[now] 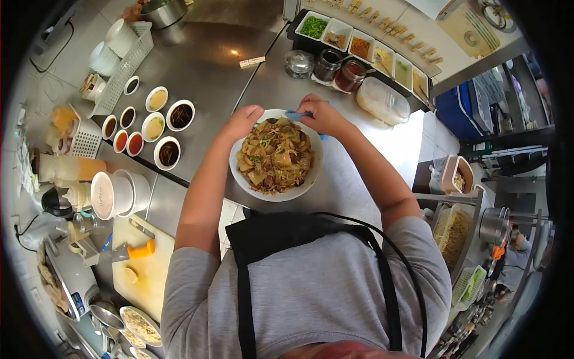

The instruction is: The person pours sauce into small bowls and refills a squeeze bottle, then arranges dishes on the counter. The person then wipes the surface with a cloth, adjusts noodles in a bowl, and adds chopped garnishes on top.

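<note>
A white bowl point(233, 158) filled with noodles, broad brownish pieces and bits of green point(275, 154) rests on the steel counter right in front of me. My left hand point(244, 121) is closed at the bowl's far left rim, its fingertips partly out of sight. At the far right rim, my right hand point(321, 116) is closed round a blue cloth point(297, 115), which touches the rim. More of the cloth shows below that hand.
Several small sauce bowls point(168, 152) stand to the left. A cutting board point(143, 263) with a knife point(134, 251) lies nearer on that side. Jars point(350, 76), a plastic tub point(382, 100) and a row of topping containers point(360, 47) stand at the far right.
</note>
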`<control>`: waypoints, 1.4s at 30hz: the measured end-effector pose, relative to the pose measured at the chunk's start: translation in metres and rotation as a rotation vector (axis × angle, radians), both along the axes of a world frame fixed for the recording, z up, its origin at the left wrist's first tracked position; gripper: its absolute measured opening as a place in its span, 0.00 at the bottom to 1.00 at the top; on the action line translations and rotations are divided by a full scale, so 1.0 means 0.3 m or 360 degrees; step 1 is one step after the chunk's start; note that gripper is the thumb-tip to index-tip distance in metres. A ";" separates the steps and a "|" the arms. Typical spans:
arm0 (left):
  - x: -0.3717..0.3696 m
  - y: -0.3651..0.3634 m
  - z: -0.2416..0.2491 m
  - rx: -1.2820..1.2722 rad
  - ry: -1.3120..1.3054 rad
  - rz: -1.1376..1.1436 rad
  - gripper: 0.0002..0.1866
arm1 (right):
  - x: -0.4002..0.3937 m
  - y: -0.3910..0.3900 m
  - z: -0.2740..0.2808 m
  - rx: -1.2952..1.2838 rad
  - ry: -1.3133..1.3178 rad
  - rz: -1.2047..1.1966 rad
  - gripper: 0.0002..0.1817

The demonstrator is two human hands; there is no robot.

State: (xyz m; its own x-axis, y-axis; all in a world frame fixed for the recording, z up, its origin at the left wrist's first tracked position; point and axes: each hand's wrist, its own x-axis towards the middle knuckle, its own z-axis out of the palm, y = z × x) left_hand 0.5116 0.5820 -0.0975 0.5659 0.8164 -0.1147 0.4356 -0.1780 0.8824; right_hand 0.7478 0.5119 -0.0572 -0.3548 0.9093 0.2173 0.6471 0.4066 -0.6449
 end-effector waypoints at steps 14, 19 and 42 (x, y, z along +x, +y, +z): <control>-0.009 -0.091 -0.009 0.0179 0.0024 0.0545 0.17 | 0.022 -0.300 0.095 -0.0019 -0.1074 -0.0234 0.13; -0.024 -0.236 -0.043 -0.0163 -0.0214 0.0942 0.16 | 0.164 -0.327 0.073 -0.0659 0.0208 -0.0570 0.13; 0.078 -0.069 -0.024 -0.0032 -0.0245 0.0304 0.15 | 0.062 -0.279 0.120 -0.0070 -0.1362 -0.0324 0.12</control>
State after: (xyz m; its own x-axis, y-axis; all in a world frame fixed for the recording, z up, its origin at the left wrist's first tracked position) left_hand 0.5351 0.5612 -0.1048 0.4134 0.9088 -0.0564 0.3199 -0.0870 0.9434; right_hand 0.7664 0.4282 -0.0211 -0.2099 0.9740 -0.0856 0.9727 0.2168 0.0824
